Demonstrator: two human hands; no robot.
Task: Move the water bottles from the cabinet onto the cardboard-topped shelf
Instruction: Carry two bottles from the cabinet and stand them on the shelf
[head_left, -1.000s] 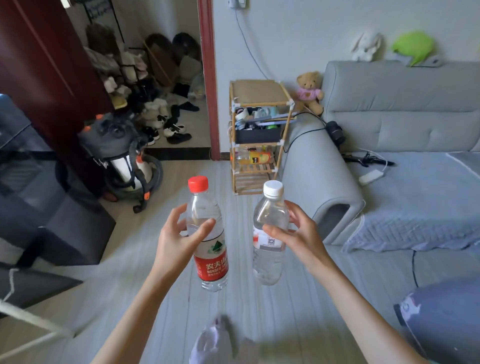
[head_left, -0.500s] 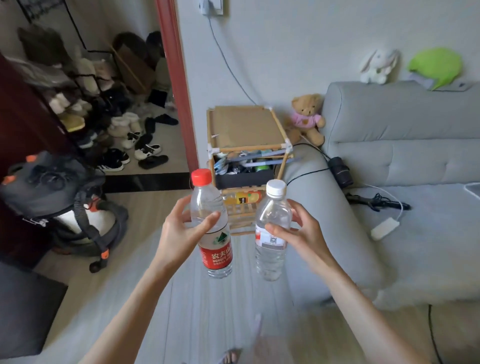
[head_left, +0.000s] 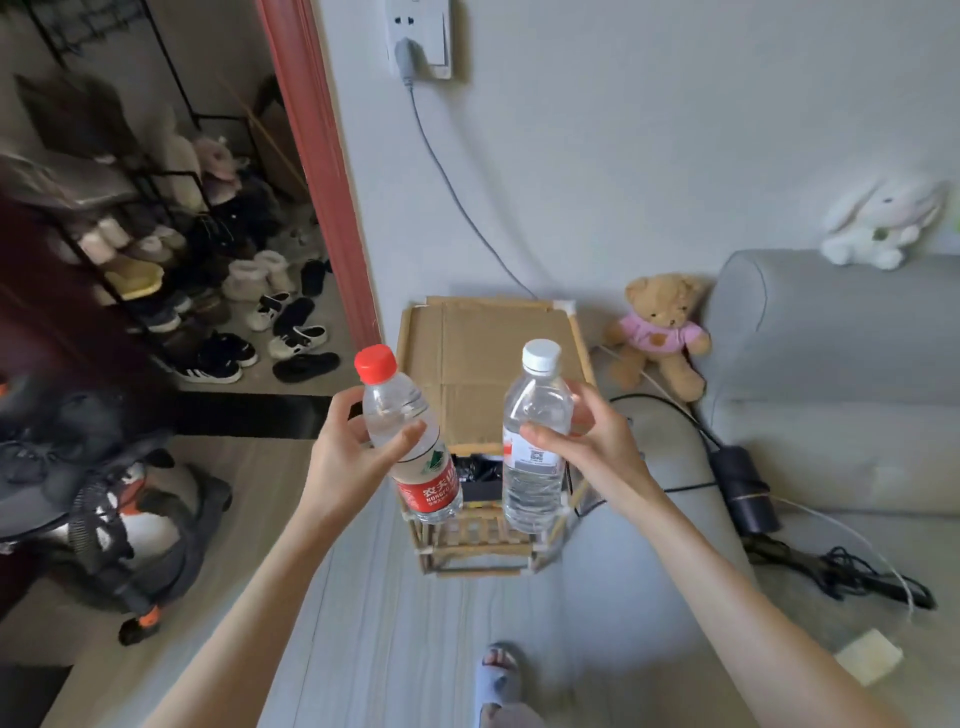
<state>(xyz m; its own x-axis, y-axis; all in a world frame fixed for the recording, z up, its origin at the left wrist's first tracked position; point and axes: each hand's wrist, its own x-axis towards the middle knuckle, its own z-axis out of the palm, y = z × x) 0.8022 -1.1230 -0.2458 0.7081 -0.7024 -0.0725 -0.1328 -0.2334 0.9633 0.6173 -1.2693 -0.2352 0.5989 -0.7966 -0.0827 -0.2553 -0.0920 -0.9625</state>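
My left hand (head_left: 349, 453) grips a clear water bottle with a red cap and red label (head_left: 410, 441), tilted slightly left. My right hand (head_left: 592, 441) grips a second clear bottle with a white cap and white label (head_left: 535, 441), held upright. Both bottles hang in the air in front of and just above the near edge of a small bamboo shelf topped with brown cardboard (head_left: 493, 353). The cardboard top is bare. The cabinet is out of view.
A grey sofa (head_left: 831, 415) stands right of the shelf, with a teddy bear (head_left: 660, 332) on its arm and a white plush rabbit (head_left: 878, 223) on its back. Cables and a dark device (head_left: 743, 483) lie on the seat. A vacuum cleaner (head_left: 104, 499) and shoe rack (head_left: 156, 249) are left.
I have walked closer to the shelf; it now fills the centre just beyond the bottles. Both hands still hold their bottles, raised slightly toward the cardboard top.
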